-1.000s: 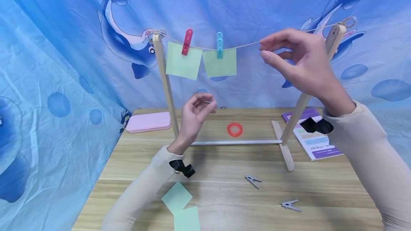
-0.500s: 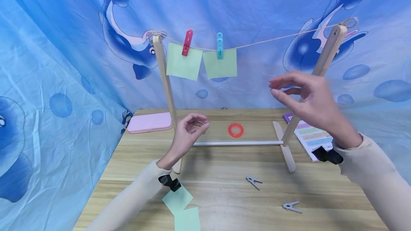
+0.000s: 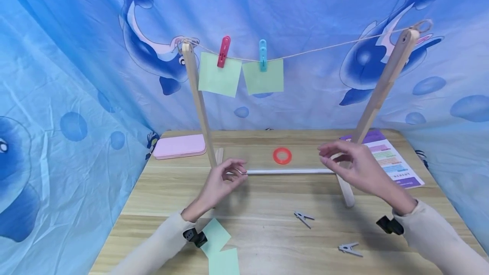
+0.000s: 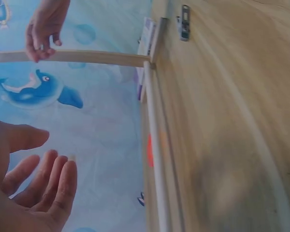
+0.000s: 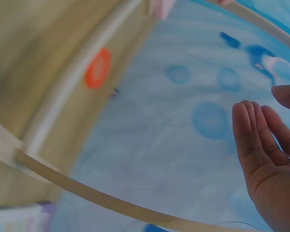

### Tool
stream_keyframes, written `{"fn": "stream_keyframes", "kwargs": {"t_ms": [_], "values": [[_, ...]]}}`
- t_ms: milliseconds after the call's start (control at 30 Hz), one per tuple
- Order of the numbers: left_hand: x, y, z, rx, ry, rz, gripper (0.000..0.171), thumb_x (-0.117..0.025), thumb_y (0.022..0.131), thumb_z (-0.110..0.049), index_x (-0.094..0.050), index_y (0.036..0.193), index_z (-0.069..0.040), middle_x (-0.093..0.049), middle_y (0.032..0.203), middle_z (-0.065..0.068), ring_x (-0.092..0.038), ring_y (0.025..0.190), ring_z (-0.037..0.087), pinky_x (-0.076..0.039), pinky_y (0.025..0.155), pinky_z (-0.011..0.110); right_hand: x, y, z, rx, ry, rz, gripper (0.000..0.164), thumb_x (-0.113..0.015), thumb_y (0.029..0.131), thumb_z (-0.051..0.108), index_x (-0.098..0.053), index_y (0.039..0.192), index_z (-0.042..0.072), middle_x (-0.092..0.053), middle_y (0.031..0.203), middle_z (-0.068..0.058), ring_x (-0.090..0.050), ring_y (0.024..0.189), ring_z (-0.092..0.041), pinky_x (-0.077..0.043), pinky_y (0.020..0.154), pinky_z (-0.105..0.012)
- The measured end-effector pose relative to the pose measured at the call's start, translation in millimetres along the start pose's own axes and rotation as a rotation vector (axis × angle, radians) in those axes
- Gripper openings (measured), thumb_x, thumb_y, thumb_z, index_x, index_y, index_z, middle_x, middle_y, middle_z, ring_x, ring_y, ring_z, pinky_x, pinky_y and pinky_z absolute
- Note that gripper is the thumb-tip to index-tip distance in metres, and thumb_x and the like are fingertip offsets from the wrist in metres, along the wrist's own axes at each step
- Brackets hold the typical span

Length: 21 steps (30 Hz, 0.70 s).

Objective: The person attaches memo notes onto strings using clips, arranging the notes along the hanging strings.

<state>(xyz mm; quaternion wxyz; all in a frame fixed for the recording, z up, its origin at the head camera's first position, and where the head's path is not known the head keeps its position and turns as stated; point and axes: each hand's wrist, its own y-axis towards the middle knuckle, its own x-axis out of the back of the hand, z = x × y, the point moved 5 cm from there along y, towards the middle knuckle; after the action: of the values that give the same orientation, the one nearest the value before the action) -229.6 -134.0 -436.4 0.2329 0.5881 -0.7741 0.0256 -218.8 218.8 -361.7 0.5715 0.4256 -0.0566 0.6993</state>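
Note:
My left hand hovers near the foot of the left post, fingers loosely bent with nothing in them. Over the right end of the white crossbar is my right hand, likewise holding nothing. Strung between two wooden posts, a twine carries two green paper squares. A red clothespin clips the left paper, and a blue clothespin clips the right paper. Two grey clothespins, one nearer the middle and one farther right, lie on the table.
Two more green papers lie at the table's front, partly behind my left wrist. A red ring sits behind the crossbar. At back left is a pink case; a purple-and-white booklet lies by the right post.
My right hand has come down from beside the twine to crossbar height. The left hand has also lowered, moving slightly left. The hanging papers and their clothespins stay put.

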Motion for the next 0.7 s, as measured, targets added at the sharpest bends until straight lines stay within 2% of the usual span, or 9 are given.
{"fn": "stream_keyframes", "kwargs": {"t_ms": [133, 333, 533, 700], "values": [[-2.3, -8.4, 3.9, -0.005, 0.081, 0.040, 0.041, -0.080, 0.091, -0.007, -0.067, 0.130, -0.011, -0.074, 0.103, 0.009, -0.070, 0.088, 0.012, -0.062, 0.075, 0.024, -17, -14, -15, -0.010, 0.009, 0.039, 0.021, -0.077, 0.095, 0.010, -0.075, 0.115, 0.015, -0.078, 0.107, 0.000, -0.071, 0.091, 0.001, -0.063, 0.076, -0.021], [-1.4, -22.4, 13.7, 0.003, 0.160, 0.096, 0.040, -0.080, 0.091, -0.008, -0.067, 0.129, -0.008, -0.073, 0.098, 0.007, -0.067, 0.084, 0.011, -0.062, 0.070, 0.023, -41, -34, -35, -0.041, 0.059, 0.098, 0.025, -0.076, 0.093, 0.004, -0.073, 0.114, 0.017, -0.077, 0.102, 0.003, -0.072, 0.088, -0.002, -0.063, 0.073, -0.024], [6.6, -37.1, 24.3, 0.067, 0.232, 0.170, 0.046, -0.079, 0.092, -0.010, -0.063, 0.136, -0.010, -0.071, 0.100, 0.009, -0.064, 0.081, 0.007, -0.060, 0.069, 0.022, -61, -49, -45, -0.060, 0.052, 0.139, 0.026, -0.079, 0.089, 0.001, -0.074, 0.111, 0.014, -0.077, 0.097, -0.002, -0.069, 0.086, 0.001, -0.063, 0.070, -0.023], [16.4, -47.1, 31.7, 0.066, 0.316, 0.228, 0.047, -0.080, 0.092, -0.011, -0.062, 0.135, -0.008, -0.072, 0.099, 0.011, -0.063, 0.077, 0.003, -0.058, 0.068, 0.021, -75, -57, -52, -0.090, 0.087, 0.208, 0.026, -0.078, 0.089, 0.002, -0.073, 0.114, 0.009, -0.077, 0.098, -0.006, -0.069, 0.086, 0.001, -0.063, 0.070, -0.023]]}}
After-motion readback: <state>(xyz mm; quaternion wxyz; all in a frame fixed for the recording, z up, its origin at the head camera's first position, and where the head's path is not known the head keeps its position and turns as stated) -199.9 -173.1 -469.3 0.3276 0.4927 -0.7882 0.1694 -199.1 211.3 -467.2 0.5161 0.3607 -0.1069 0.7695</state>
